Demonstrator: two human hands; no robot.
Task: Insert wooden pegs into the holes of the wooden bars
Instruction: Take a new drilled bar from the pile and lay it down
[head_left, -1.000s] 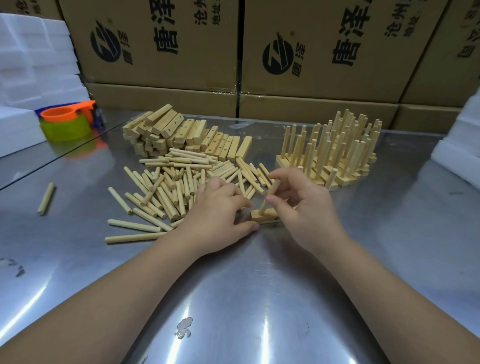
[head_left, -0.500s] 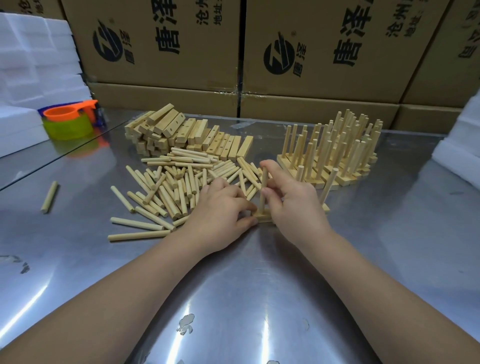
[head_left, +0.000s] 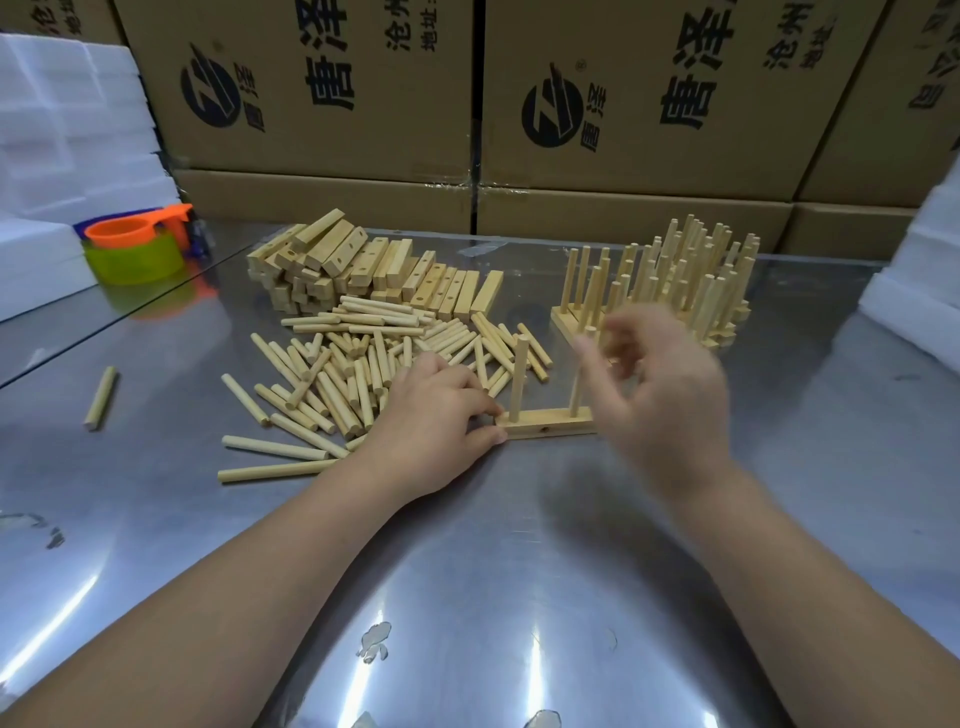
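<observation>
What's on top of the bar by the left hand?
Upright in the bar: the left peg, fully visible, and the right peg, partly covered by the blurred right hand.

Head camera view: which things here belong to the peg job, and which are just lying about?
Job: pale wooden bar with two upright pegs, held by the left hand; pile of loose wooden pegs; stack of drilled wooden bars; cluster of finished pegged bars.
Lying about: orange plastic scoop; green plastic tub; white foam blocks; printed cardboard boxes.
</observation>
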